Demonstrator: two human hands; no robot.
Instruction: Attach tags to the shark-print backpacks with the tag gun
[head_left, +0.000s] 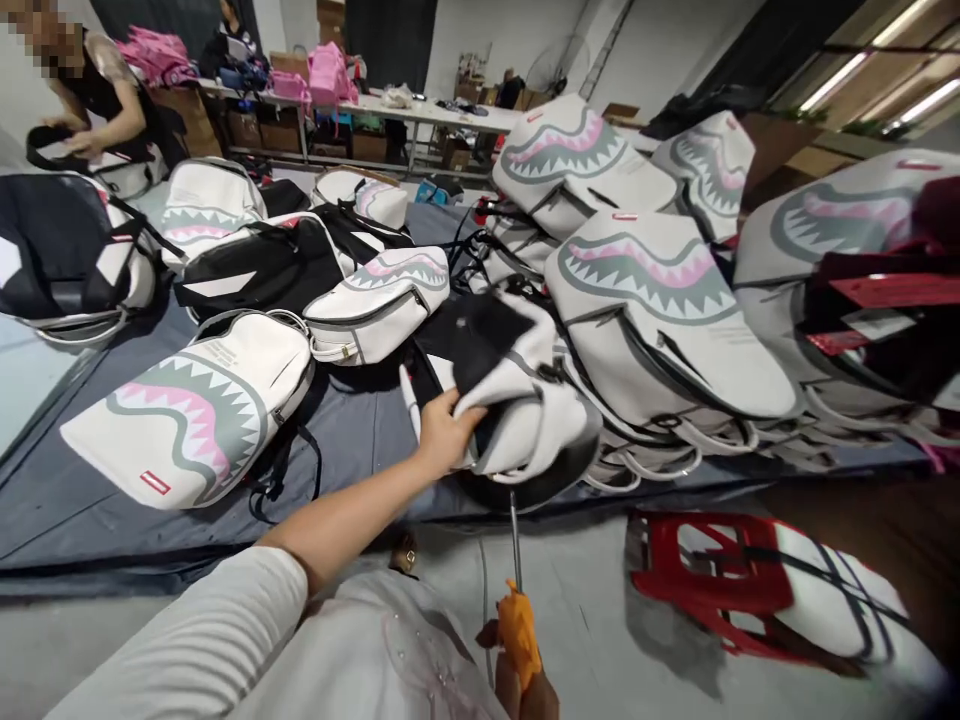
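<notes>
My left hand (442,435) is closed on the edge of a white and black backpack (517,430), which lies crumpled near the table's front edge with its top part folded over. My right hand (525,690), low in the view, is wrapped around the orange handle of a tool (520,620) with a long thin metal shaft. The shaft points up toward the backpack's lower edge; I cannot tell whether its tip touches. To the left, a white backpack (187,410) with a pink and grey shark-mouth print lies flat. Another white backpack (382,300) rests just behind my left hand.
Stacks of shark-print backpacks (660,290) rise on the right of the dark-covered table (360,460). Dark red items with tags (885,310) lie at the far right. A red stool (712,570) stands on the floor. A co-worker (112,90) handles a bag at the back left.
</notes>
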